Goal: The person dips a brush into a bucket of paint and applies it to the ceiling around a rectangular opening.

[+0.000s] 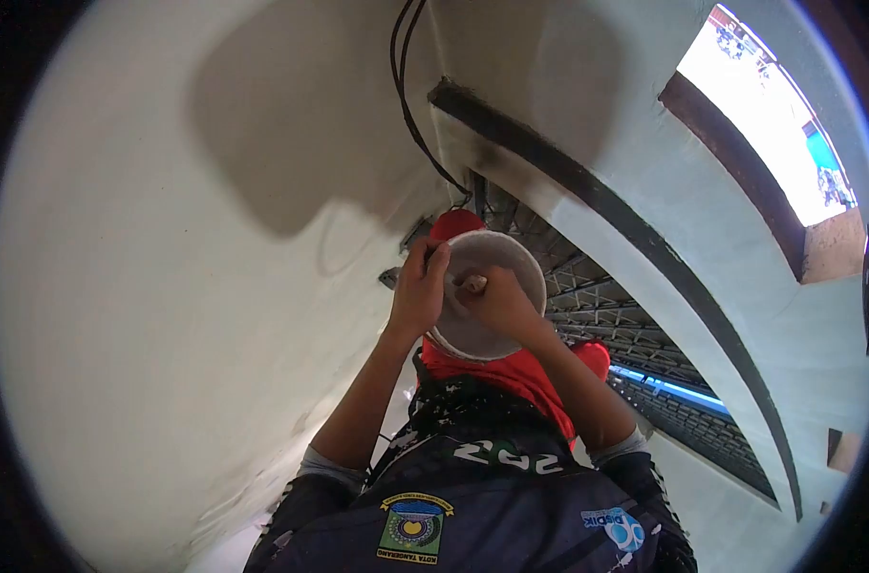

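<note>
A round whitish bucket (496,244) sits in front of my body, its inside smeared with pale grey. My left hand (419,291) is closed on the bucket's left rim, with the fingers over the edge. Inside the bucket's mouth, my right hand (499,304) is closed around a handle with a pale end (474,284). The lower part of that handled tool is hidden by the hand and the bucket.
A smooth pale wall (138,286) rises on the left. Black cables (408,110) hang near the corner. On the right, a dark band (597,186) crosses the wall below a bright opening (754,115). Dark metal lattice (616,310) lies far below, beyond my red trousers (520,377).
</note>
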